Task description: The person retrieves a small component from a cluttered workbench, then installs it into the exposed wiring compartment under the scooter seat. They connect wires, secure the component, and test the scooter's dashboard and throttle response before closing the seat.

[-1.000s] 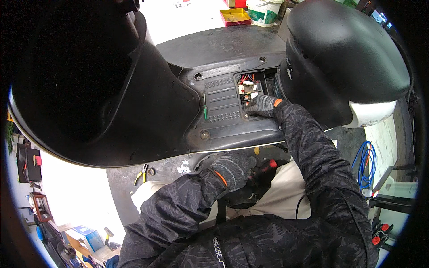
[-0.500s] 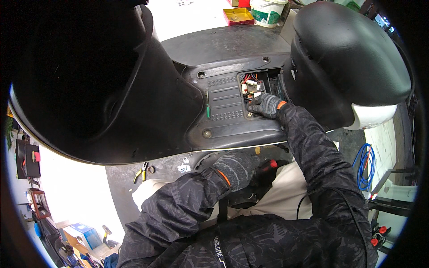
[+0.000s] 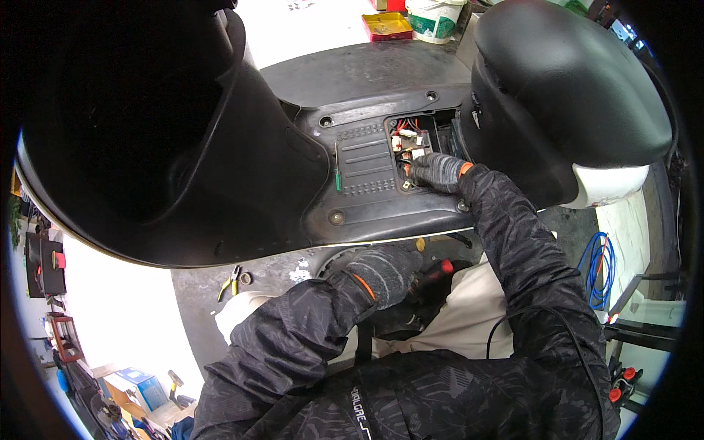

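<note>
My right hand (image 3: 438,173), in a grey knit glove with an orange cuff edge, reaches over the near right side of an open compartment (image 3: 394,163) in the black scooter floorboard (image 3: 364,158). Its fingers are bent together among wires and white connectors (image 3: 410,135); whatever they grip is hidden. My left hand (image 3: 389,274), gloved alike, is low beside the scooter's near edge, back of the hand up. Its fingers are mostly out of sight. A red-ended tool or part (image 3: 440,270) lies just right of it. On the floorboard rests a green-handled screwdriver (image 3: 338,178), left of the compartment.
The black seat (image 3: 572,81) rises at the right, and the dark front shield (image 3: 279,176) at the left. Pliers (image 3: 229,283) and a tape roll (image 3: 246,279) lie below left. Blue cable (image 3: 600,271) is coiled at right. A yellow-red tray (image 3: 387,27) and white bucket (image 3: 433,18) stand at the back.
My right hand has drawn back slightly to the right, so more connectors show beside its fingertips. The view has shifted a little; my left hand stays about where it was.
</note>
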A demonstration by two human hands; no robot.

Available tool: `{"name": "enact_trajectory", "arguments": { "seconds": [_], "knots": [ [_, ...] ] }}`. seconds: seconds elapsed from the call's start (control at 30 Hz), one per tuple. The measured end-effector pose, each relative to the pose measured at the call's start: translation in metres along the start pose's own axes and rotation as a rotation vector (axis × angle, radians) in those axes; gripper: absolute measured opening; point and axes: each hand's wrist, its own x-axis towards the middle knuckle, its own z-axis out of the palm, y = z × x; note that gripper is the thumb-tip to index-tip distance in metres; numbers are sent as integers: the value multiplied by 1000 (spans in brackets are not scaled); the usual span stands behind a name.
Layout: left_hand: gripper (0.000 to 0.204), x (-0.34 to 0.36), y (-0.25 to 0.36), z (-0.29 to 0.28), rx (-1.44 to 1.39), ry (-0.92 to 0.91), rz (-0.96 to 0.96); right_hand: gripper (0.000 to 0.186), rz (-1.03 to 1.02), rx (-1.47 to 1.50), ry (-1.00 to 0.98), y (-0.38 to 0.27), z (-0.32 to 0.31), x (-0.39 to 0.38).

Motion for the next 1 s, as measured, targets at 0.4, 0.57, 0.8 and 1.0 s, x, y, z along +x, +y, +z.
{"name": "enact_trajectory", "arguments": {
  "seconds": [0.4,0.57,0.8,1.0],
  "knots": [
    [32,3,4,-5,-37,-33,-34,36,172,-157,237,-18,36,-9],
    [34,3,3,-4,-38,-22,-23,34,209,-110,278,-14,46,-11],
    [35,7,-4,7,-22,3,21,34,159,-102,311,-4,52,-10],
    [38,5,-2,3,19,-36,-5,36,149,-122,284,-1,52,-8]
  ]
}}
